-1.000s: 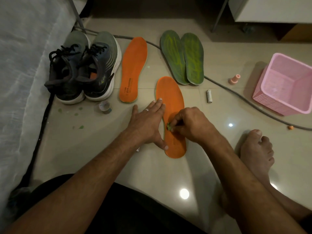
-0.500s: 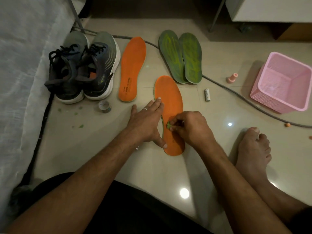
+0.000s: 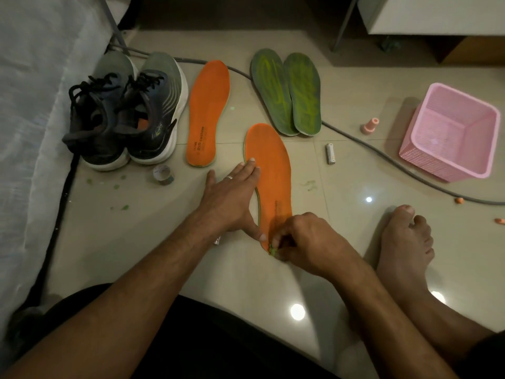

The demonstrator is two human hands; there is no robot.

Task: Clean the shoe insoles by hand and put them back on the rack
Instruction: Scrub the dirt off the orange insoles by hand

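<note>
Head view, far orange insole point(image 3: 208, 113) printed "AIR cushion", near insole's point(image 3: 269, 170) print illegible

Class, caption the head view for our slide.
Left hand steadies an orange insole while right hand picks green debris.

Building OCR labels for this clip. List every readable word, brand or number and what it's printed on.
"AIR cushion": far orange foam insole, near its heel; smaller print beside it is too blurred to read.
Near orange foam insole, under the left hand: dark print line, unreadable.
Dark grey running shoes: side mark, unreadable.
Small white cylindrical battery: no legible marking.
</note>
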